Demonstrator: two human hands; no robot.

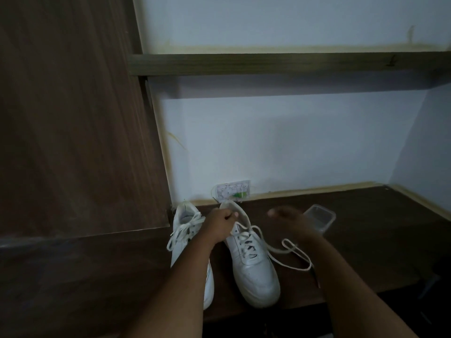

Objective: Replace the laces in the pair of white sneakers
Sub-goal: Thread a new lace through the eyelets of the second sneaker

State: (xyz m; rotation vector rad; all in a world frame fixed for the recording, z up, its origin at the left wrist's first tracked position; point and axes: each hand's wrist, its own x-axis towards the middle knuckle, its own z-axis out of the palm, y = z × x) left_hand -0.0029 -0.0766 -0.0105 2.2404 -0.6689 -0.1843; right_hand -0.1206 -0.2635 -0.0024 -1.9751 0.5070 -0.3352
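Observation:
Two white sneakers stand side by side on a dark wooden surface (366,240), toes toward me. The left sneaker (185,223) is laced, and my left forearm crosses over it. The right sneaker (253,272) has a loosened white lace (290,250) trailing out to its right in a loop. My left hand (219,224) grips the right sneaker's collar near the heel. My right hand (288,220) hovers just right of that sneaker, blurred, with its fingers loosely bent and nothing plainly held.
A clear plastic container (321,217) lies behind my right hand. A small white packet with a green mark (233,191) leans against the back wall. A tall dark wooden panel (73,118) rises at the left, and a wooden shelf (280,64) runs overhead.

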